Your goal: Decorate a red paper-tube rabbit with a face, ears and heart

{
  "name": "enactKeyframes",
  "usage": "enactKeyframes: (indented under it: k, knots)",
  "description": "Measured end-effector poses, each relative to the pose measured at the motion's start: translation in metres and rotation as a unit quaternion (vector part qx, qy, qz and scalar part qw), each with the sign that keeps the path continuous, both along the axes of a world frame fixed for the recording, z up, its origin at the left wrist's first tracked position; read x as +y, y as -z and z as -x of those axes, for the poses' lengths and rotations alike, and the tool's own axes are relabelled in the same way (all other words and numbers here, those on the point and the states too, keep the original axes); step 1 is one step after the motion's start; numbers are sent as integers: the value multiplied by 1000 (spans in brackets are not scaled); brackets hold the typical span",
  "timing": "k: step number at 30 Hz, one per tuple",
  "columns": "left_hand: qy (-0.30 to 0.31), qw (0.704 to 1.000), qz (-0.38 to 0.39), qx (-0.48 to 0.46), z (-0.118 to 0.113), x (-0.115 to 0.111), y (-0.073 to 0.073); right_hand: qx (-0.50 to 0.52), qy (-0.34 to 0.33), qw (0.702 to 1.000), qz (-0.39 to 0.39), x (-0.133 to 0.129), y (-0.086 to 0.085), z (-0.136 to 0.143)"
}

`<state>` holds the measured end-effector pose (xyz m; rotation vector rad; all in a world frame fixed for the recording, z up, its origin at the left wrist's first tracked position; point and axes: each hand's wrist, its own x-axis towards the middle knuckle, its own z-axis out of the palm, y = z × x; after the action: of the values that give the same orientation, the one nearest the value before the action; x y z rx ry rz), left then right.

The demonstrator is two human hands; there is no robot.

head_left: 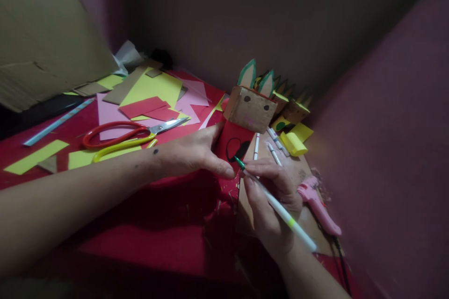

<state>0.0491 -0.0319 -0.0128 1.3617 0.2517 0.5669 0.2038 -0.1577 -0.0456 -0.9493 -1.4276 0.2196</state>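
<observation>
A cardboard animal figure (253,111) stands in front of me, with a box head, green-edged pointed ears, two dark eyes and a faint pink mouth mark. Its red body (229,133) carries a dark looped outline and a dark filled patch. My left hand (199,152) grips the body from the left, thumb in front, with the other fingers partly hidden behind it. Pinched in my right hand (271,191) is a white marker pen (282,210) with a yellow-green band. The marker's green tip end meets the outline on the red body.
Scissors (168,124) with red and yellow handles lie left, among coloured paper scraps (157,86) and a striped straw (58,121). Similar figures (296,111) stand behind. More markers (274,153) and a corded pink glue gun (319,205) rest on cardboard at right. A cardboard box (49,37) is at far left.
</observation>
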Motion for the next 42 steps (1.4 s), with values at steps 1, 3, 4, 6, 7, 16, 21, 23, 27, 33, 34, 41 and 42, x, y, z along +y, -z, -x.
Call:
enactKeyframes:
  k: [1,3,4,6,7,16,21,23,27,33,34,41,42]
  knots:
    - [-2,1000,0,1,0,0,1,-5,-2,1000,4,0,0,0]
    - [-6,1000,3,6,0,1,2,-8,-4,1000,9,-1,0,-1]
    - [-7,1000,5,9,0,1,2,-6,-5,1000,9,-1,0,-1]
    - [-2,1000,10,11,0,1,1,6,-2,1000,7,-1,0,0]
    - [0,1000,14,7,0,1,0,12,0,1000,6,-1,0,0]
    - [6,1000,7,0,0,0,0,17,3,1000,1,0,0,1]
    - [-3,1000,3,7,0,1,1,-9,-2,1000,14,-1,-2,-1]
    - [-5,1000,8,8,0,1,1,-17,-1,1000,15,-1,-3,-1]
    - [3,1000,11,10,0,2,2,-24,-1,1000,18,-1,-3,-1]
    - [2,1000,-10,6,0,2,2,-23,-16,999,29,-1,-3,-2]
    - [3,1000,-12,9,0,2,2,-22,-17,999,29,-1,-3,-2]
    - [7,1000,0,13,1,1,0,-2,7,1000,1,0,-2,1]
    - [8,1000,1,14,1,1,0,-3,9,1000,-1,0,-2,1]
